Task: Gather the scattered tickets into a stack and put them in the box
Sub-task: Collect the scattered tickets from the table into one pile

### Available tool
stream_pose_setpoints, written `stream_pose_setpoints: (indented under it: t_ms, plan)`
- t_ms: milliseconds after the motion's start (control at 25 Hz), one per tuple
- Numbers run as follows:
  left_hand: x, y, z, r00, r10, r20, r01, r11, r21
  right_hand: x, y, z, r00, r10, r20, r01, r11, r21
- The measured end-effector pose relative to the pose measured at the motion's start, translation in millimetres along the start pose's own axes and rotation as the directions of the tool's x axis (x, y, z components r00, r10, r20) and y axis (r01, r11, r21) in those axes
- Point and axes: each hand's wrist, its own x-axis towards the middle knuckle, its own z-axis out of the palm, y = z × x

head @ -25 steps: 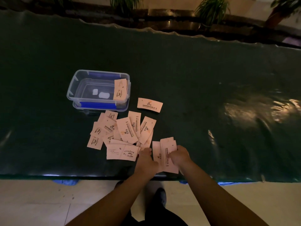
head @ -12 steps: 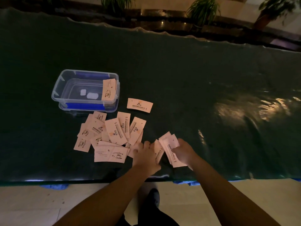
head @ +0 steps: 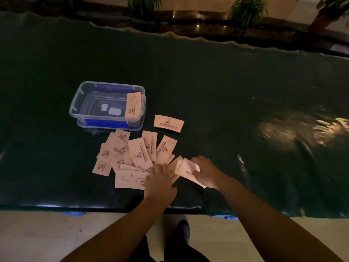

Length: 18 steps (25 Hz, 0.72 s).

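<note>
We saw a clear plastic box (head: 90,103) with blue clips standing open on a dark green table cover (head: 226,91), and we took it as our landmark. One pale ticket (head: 133,104) leaned upright against the inside of the box's right-hand wall, its top edge at the rim; two small white patches showed on the box floor, and we could not tell what they were. Just off the box's near right corner a single ticket (head: 168,123) lay flat and apart from the rest. In front of the box, toward the person, the scattered tickets (head: 132,154) lay in a loose overlapping fan, some face up with a cup logo, some showing lines of print, and the widest one (head: 130,178) lay nearest the table edge. At the right end of that fan, further from the box, the left hand (head: 160,183) lay palm down with its fingers spread flat, pressing on the tickets beneath it and on the edge of the wide one. Just beside it, farther right of the box, the right hand (head: 206,172) was closed around a small bunch of tickets (head: 186,170), thumb on top and fingers under, the bunch tilted and fanned toward the left hand and overlapping a ticket under that hand's fingers. Both bare forearms reached in from the near edge of the table, over a pale tiled floor (head: 37,239) where a dark shoe (head: 182,230) showed between them. Potted plants (head: 245,10) stood beyond the far edge of the table, well behind the box.
</note>
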Motion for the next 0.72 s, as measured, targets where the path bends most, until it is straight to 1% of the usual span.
stream_pose_setpoints:
  t_ms: [40,120,200,280,400,480,560,640,720]
  plan:
    - [-2,-5,6,1.0,-0.029,0.007,0.029,0.999,-0.016,6,-8,0,0.996,-0.077,0.035,0.08,0.993,-0.082]
    - [-6,-10,13,0.999,-0.029,-0.013,0.028,0.998,-0.064,11,-24,-3,0.975,-0.179,0.131,0.201,0.963,-0.182]
    - [-8,-13,16,0.999,-0.004,-0.05,-0.001,0.995,-0.099,17,-36,-5,0.948,-0.218,0.23,0.275,0.927,-0.256]
    - [-11,-13,17,0.997,-0.004,-0.083,-0.011,0.985,-0.174,22,-43,-4,0.933,-0.211,0.292,0.305,0.895,-0.326]
    - [-13,-11,17,0.994,-0.02,-0.104,-0.017,0.936,-0.351,25,-46,-1,0.931,-0.224,0.287,0.333,0.844,-0.421]
    - [-13,-8,17,0.995,-0.009,-0.103,-0.035,0.909,-0.415,23,-46,-1,0.935,-0.232,0.269,0.337,0.817,-0.467]
    - [-12,-7,15,0.996,0.005,-0.089,-0.044,0.895,-0.445,21,-44,-1,0.943,-0.207,0.26,0.315,0.803,-0.505]
    - [-11,-7,10,0.996,0.043,-0.073,-0.07,0.905,-0.42,17,-36,1,0.955,-0.163,0.25,0.268,0.834,-0.481]
    - [-7,-8,-2,0.993,0.078,-0.084,-0.104,0.921,-0.376,12,-22,3,0.966,-0.122,0.226,0.199,0.911,-0.36]
